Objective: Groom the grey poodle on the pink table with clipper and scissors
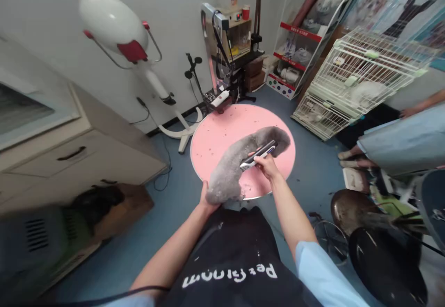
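A grey furry animal, seemingly a cat [227, 168], stretches across a round pink grooming table [212, 135], its darker end at the far right. My right hand [267, 165] is closed around a black and silver hair clipper [259, 155], which lies over the animal's side. At the near end, my left hand [206, 201] grips the animal's body; the thumb shows at its edge while the other fingers are mostly hidden beneath the fur. Small tufts of cut hair [245, 191] are scattered on the pink surface.
Beyond the table, a white clipper [220, 98] rests on a small tool tray. A white stand dryer [111, 24] stands at left near cabinets [76, 154]. Wire cages [347, 79] are at right, beside a person in a blue garment [406, 135]. Stools [385, 265] stand near right.
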A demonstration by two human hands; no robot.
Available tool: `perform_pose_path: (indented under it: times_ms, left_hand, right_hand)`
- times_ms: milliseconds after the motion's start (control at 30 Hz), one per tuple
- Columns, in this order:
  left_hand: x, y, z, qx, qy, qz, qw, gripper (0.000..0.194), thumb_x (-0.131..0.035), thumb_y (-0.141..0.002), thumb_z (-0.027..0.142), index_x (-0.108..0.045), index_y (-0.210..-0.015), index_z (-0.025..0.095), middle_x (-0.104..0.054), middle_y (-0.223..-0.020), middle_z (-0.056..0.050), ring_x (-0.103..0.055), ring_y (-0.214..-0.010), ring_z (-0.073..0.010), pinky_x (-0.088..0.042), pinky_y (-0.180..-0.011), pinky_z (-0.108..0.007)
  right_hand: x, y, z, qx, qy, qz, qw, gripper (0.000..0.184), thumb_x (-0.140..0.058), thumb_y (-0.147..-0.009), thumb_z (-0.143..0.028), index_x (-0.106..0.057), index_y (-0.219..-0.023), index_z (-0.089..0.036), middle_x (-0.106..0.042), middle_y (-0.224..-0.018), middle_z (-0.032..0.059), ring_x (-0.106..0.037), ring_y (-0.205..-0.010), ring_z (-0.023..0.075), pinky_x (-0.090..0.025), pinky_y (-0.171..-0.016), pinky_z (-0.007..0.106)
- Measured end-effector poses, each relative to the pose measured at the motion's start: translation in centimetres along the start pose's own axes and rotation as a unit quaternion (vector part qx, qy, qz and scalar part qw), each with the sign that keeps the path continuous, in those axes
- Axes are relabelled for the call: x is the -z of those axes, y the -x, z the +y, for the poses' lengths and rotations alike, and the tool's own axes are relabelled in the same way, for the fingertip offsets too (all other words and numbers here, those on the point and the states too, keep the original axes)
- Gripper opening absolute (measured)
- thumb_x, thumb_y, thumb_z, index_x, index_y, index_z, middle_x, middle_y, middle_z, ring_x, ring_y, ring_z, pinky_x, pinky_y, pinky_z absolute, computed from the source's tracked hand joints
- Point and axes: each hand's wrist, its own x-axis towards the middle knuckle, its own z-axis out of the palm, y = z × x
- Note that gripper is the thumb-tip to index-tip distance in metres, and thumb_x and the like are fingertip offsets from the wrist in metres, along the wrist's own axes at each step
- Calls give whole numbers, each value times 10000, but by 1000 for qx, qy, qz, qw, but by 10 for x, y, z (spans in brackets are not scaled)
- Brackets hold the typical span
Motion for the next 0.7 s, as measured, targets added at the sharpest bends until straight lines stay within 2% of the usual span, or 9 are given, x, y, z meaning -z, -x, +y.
perform_pose_path:
  times_ms: [100,167,267,333,433,500,600,667,700]
  left_hand:
    - [-4,3,5,35,120,27,992,580,-330,-1005,324,-145,-1542,206,-232,-1623,-173,-356,-1439,-350,-438,-1092,-527]
    - [-7,4,6,63,116,37,991,542,-333,-1000,284,-208,-1520,192,-253,-1614,-181,-373,-1429,-346,-455,-1067,-510]
    - [-12,3,4,59,125,84,987,505,-221,-1022,283,-171,-1515,186,-229,-1621,-176,-354,-1445,-316,-427,-1079,-530]
    - [-13,3,1,61,142,90,984,510,-188,-1027,310,-142,-1521,194,-231,-1622,-172,-350,-1449,-307,-415,-1086,-542]
    - [-9,3,-6,99,154,86,979,530,-156,-1030,392,-179,-1514,178,-273,-1605,-186,-370,-1441,-303,-417,-1096,-520]
    - [-4,1,-11,138,184,109,967,637,9,-1009,471,-205,-1502,130,-318,-1575,-221,-424,-1405,-310,-444,-1069,-516]
    - [1,0,-16,162,234,138,949,855,242,-922,503,-235,-1481,67,-384,-1516,-279,-512,-1325,-330,-486,-998,-545]
    - [1,0,-16,142,186,110,966,828,223,-938,492,-239,-1484,74,-399,-1503,-286,-530,-1308,-325,-499,-971,-534]
    - [0,0,-15,120,122,82,982,774,186,-962,471,-222,-1493,83,-398,-1504,-285,-532,-1309,-316,-508,-958,-515]
  right_hand:
    - [0,19,10,5,-20,-33,999,471,-727,-549,-254,-457,-935,-249,-743,-857,6,-526,-569,117,-397,-491,214]
    - [3,15,9,14,-43,12,999,464,-708,-562,-278,-440,-940,-254,-738,-852,-1,-499,-543,110,-379,-481,216]
    - [3,-5,4,24,-66,79,994,423,-675,-575,-346,-428,-905,-252,-723,-829,-8,-406,-464,87,-317,-433,218]
    - [-1,-11,6,11,-54,45,997,417,-675,-558,-347,-436,-885,-246,-718,-804,-6,-404,-459,87,-301,-427,217]
    - [-6,1,15,2,-23,-43,999,408,-673,-558,-309,-462,-900,-237,-725,-790,0,-464,-509,107,-325,-458,215]
    - [-7,14,20,2,-7,-88,996,423,-684,-555,-278,-470,-918,-235,-734,-806,7,-495,-546,118,-353,-486,220]
    - [-7,20,16,25,-27,-61,997,430,-692,-594,-318,-440,-935,-248,-731,-830,2,-503,-546,118,-369,-500,224]
    - [-8,14,8,51,-39,-19,998,427,-689,-626,-370,-414,-933,-259,-721,-837,-7,-511,-542,118,-380,-504,229]
    - [-10,12,4,60,-28,-18,998,426,-694,-630,-378,-411,-927,-260,-718,-839,-7,-534,-563,127,-401,-520,236]
